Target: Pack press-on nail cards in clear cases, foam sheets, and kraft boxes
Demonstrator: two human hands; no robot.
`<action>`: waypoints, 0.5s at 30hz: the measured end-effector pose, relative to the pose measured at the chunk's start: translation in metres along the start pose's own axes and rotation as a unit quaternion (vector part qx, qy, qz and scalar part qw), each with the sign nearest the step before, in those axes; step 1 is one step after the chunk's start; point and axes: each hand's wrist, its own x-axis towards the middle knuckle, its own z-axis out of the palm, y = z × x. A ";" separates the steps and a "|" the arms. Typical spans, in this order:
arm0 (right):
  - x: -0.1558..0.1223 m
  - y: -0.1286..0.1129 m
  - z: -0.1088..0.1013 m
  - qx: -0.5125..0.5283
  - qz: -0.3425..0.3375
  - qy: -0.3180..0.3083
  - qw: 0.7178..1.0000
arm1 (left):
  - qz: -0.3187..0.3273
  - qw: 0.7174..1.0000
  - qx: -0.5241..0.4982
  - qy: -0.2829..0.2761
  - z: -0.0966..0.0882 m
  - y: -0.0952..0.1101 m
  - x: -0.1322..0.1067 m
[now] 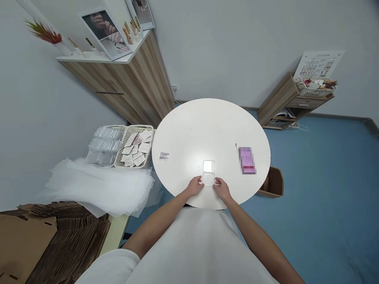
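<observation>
A small clear plastic case (209, 180) lies opened on the white round table (195, 118), its lid folded away from me. My left hand (194, 186) grips the left side of its near half, thumb and fingers closed at the edge. On the opposite side my right hand (222, 189) holds the right edge in the same way. No contents can be made out in the case. Toward the table's left edge lies a small card or sheet with purple, nail-like pieces (164, 156). A blurred pink-purple packet (247, 160) rests to the right, with a tiny dark item (236, 145) beside it.
Left of the table stand a basket of printed cards (150, 144) and a basket of clear plastic boxes (102, 146). White translucent sheets (100, 183) and stacked cardboard (79, 236) lie nearer. An open brown box (275, 182) sits at right, below table level. Wooden cabinets (142, 79) stand behind.
</observation>
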 end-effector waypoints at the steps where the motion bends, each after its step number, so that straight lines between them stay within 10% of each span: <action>1: -0.002 0.001 -0.001 0.000 0.007 0.001 1.000 | -0.014 1.000 -0.016 0.007 0.001 -0.003 -0.002; 15: -0.002 -0.012 -0.001 0.053 0.055 -0.026 0.997 | -0.005 0.992 -0.124 -0.003 0.007 0.002 0.000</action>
